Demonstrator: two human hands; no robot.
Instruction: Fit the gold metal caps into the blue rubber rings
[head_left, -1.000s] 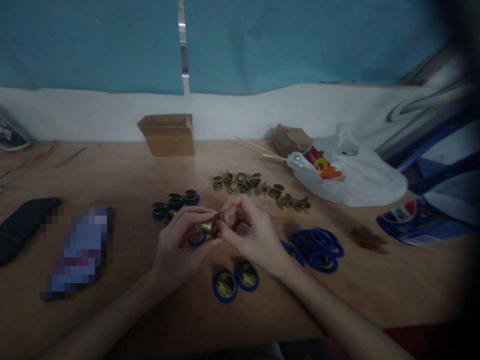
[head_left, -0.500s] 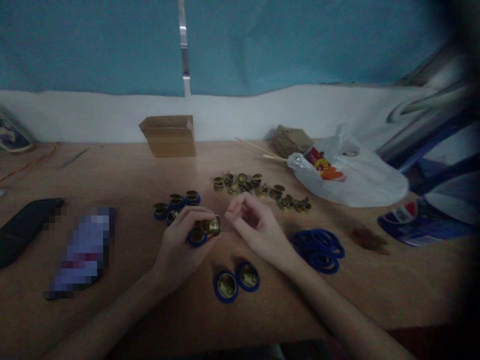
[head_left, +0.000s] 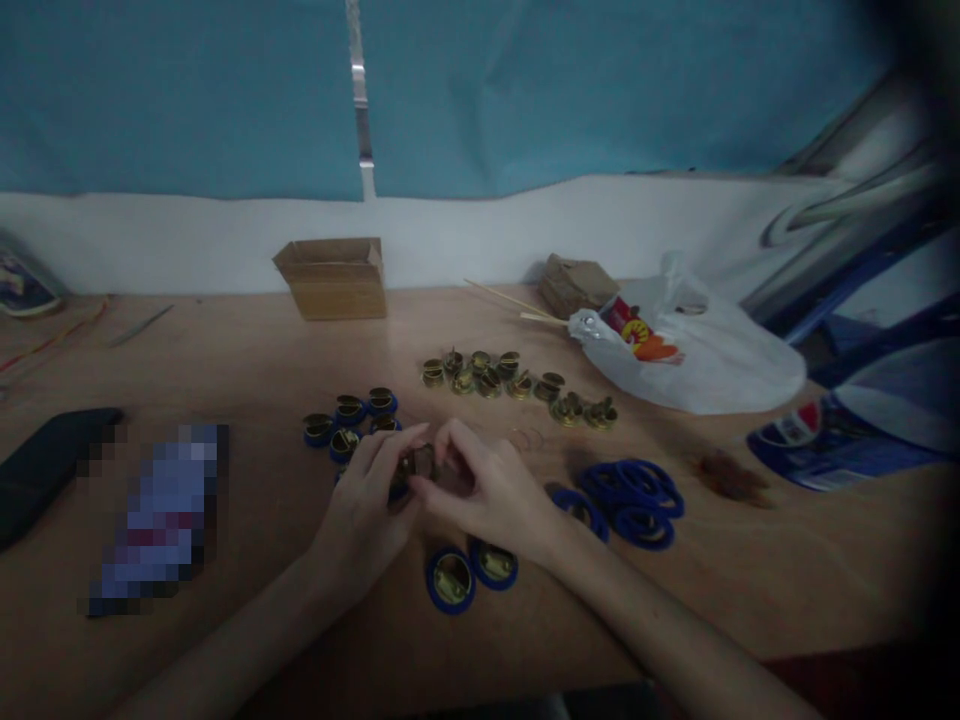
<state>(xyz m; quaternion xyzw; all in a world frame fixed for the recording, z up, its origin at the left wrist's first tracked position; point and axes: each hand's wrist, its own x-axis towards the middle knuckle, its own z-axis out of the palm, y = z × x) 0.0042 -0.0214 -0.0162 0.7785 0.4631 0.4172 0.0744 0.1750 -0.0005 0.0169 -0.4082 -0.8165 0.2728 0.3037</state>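
Note:
A small round brass-coloured fitting (head_left: 421, 462) is between my two hands, mostly covered by fingers. My left hand (head_left: 364, 505) is closed around its left side, and a bit of blue shows under the fingers. From the right, my right hand (head_left: 499, 490) pinches at it with thumb and fingertips. Just left of my left hand stand several brass fittings with blue rings (head_left: 349, 408). Two more, a blue-ringed fitting (head_left: 451, 580) and its neighbour (head_left: 495, 564), lie below my hands. Beyond my hands is a group of brass fittings without rings (head_left: 489, 381).
Loose blue rings (head_left: 645, 525) are piled right of my right wrist. An open cardboard box (head_left: 341, 292) is by the wall. A white plastic bag (head_left: 720, 370), a brown block (head_left: 577, 286) and a blue Pepsi-marked item (head_left: 840, 450) stand right. A dark case (head_left: 52, 470) lies left.
My right hand has moved left to meet the fitting in my left hand; its fingertips were apart from it before. The view has shifted slightly.

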